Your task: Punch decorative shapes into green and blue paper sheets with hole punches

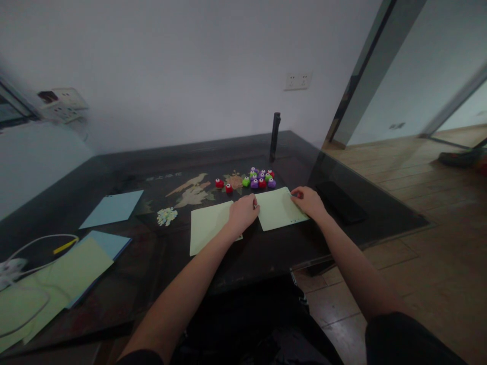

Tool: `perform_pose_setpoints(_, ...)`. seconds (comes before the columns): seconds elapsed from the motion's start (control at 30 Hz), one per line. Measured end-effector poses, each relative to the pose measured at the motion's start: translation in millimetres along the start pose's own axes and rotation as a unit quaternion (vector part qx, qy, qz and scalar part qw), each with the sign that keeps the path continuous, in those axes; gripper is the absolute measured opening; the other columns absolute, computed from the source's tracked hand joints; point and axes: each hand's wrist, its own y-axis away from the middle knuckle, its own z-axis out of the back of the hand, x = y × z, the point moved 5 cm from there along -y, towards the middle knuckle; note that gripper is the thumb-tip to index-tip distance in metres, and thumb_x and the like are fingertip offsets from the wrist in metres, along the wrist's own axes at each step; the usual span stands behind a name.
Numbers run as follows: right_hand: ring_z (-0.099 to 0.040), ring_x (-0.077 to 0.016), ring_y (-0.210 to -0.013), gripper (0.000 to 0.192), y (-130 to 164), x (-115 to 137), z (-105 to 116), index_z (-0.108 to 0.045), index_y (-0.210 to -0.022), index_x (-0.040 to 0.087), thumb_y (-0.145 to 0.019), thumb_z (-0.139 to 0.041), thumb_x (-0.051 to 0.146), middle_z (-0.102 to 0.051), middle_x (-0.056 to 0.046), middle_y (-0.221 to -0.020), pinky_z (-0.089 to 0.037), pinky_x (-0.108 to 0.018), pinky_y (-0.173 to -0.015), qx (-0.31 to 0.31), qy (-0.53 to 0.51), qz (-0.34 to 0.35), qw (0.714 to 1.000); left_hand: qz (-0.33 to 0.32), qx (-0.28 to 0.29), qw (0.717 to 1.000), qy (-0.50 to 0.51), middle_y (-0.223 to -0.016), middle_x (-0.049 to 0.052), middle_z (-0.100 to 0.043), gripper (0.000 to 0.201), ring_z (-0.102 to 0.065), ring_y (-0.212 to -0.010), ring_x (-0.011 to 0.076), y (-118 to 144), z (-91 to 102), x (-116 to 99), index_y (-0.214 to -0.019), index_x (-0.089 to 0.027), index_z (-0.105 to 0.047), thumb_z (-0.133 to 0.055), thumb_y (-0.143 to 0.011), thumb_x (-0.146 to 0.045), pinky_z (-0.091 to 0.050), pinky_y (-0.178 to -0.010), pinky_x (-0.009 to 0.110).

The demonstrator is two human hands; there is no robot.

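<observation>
Near the middle of the dark bench (pixel 262 253), two pale green sheets lie side by side with a narrow gap. The left hand (pixel 243 213) is over the right part of the left green sheet (pixel 209 225), its curled fingertips at the left edge of the right green sheet (pixel 277 210); I cannot tell whether its grip is closed on paper. The right hand (pixel 309 201) is at the right edge of that second sheet, fingertips by the far right corner; whether its grip pinches the sheet cannot be told either. Small dark marks run along the sheet's near right edge.

Just beyond the right sheet sits a cluster of small red, purple and green pieces (pixel 254 183) with white eye-like spots, and two red pieces (pixel 229 188) stand to their left. Farther back, a black post (pixel 275 134) stands upright. A flat dark object (pixel 340 203) lies to the right of the right hand. On the left are a pile of tiny pale bits (pixel 166 216), a blue sheet (pixel 112 209) and, nearer, overlapping green and blue papers (pixel 81 263) with a white cable (pixel 41 236).
</observation>
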Motion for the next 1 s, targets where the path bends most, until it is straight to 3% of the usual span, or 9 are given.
perform_pose_setpoints(0.13,-0.054,-0.0179,-0.075,0.014,3.0,-1.4,5.8,-0.066,-0.083,0.020,-0.079,-0.056,0.029,-0.061,-0.006,-0.084,-0.036,-0.027,-0.060,-0.006,0.022,-0.039,0.999,-0.008,-0.010,0.999,-0.046,-0.098,0.008,-0.061,0.011,-0.056,-0.095,0.0233,-0.3,6.2,7.6,-0.086,-0.020,-0.059,-0.054,-0.078,-0.026,-0.040,-0.083,0.037)
perform_pose_setpoints(0.3,-0.056,-0.0186,-0.077,0.014,4.0,-0.4,5.7,-0.065,-0.081,0.020,-0.081,-0.054,0.029,-0.061,-0.007,-0.087,-0.036,-0.028,-0.060,0.007,0.039,-0.042,0.998,-0.019,0.001,0.998,-0.059,-0.102,0.009,-0.059,0.016,-0.052,-0.101,0.0285,0.8,-0.5,10.8,-0.088,-0.021,-0.060,-0.058,-0.076,-0.030,-0.038,-0.086,0.043)
perform_pose_setpoints(0.8,-0.055,-0.0186,-0.076,0.013,3.1,-0.1,3.6,-0.065,-0.080,0.020,-0.081,-0.055,0.027,-0.060,-0.007,-0.085,-0.036,-0.027,-0.059,0.013,0.038,-0.031,0.999,-0.026,-0.001,0.998,-0.051,-0.103,0.009,-0.058,0.018,-0.051,-0.102,0.0279,2.5,-7.9,5.7,-0.095,-0.021,-0.058,-0.053,-0.079,-0.028,-0.037,-0.087,0.042)
perform_pose_setpoints(1.0,-0.053,-0.0175,-0.073,0.009,2.2,2.3,9.8,-0.062,-0.077,0.020,-0.078,-0.056,0.026,-0.058,-0.005,-0.080,-0.035,-0.027,-0.060,-0.010,0.022,-0.029,0.999,-0.015,-0.024,1.000,-0.013,-0.100,0.008,-0.060,0.016,-0.053,-0.099,0.0269,-2.9,11.5,13.1,-0.092,-0.021,-0.059,-0.055,-0.078,-0.029,-0.038,-0.085,0.042)
